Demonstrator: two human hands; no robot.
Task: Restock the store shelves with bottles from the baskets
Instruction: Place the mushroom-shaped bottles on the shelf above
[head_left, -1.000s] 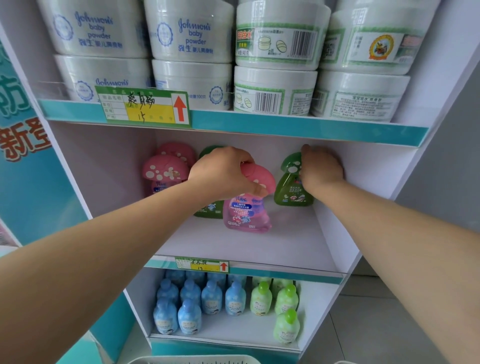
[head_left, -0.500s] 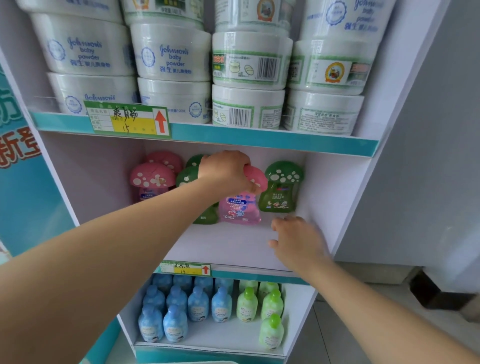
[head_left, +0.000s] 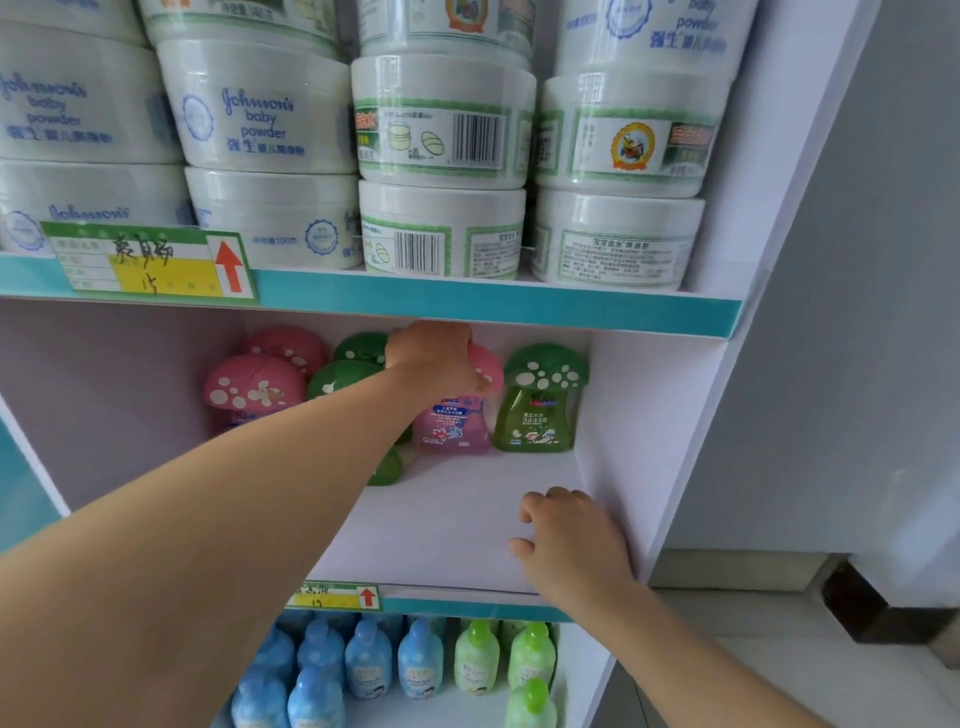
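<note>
On a white store shelf (head_left: 457, 519) filling the frame, a person's right hand (head_left: 571, 540) rests at lower right, fingers loosely curled and holding nothing, while the left hand (head_left: 434, 358) at centre grips the cap of a pink bottle (head_left: 454, 423) standing just beside a green bottle (head_left: 537, 410).

We see a pink bottle (head_left: 453, 423) with a spotted, mushroom-shaped cap standing upright at the back of the middle shelf (head_left: 457, 525), its cap wrapped by the left grip (head_left: 435, 358). Just beside it on the right stands a green bottle (head_left: 535, 413) of the same shape, close to the shelf's side wall. To the left, two more green mushroom bottles (head_left: 344, 375) are partly hidden, and beyond them two pink ones (head_left: 254, 385) stand one behind the other. On the lower shelf (head_left: 579, 670), blue bottles (head_left: 368, 660) fill the left and pale green ones (head_left: 478, 659) the right, all upright.
</note>
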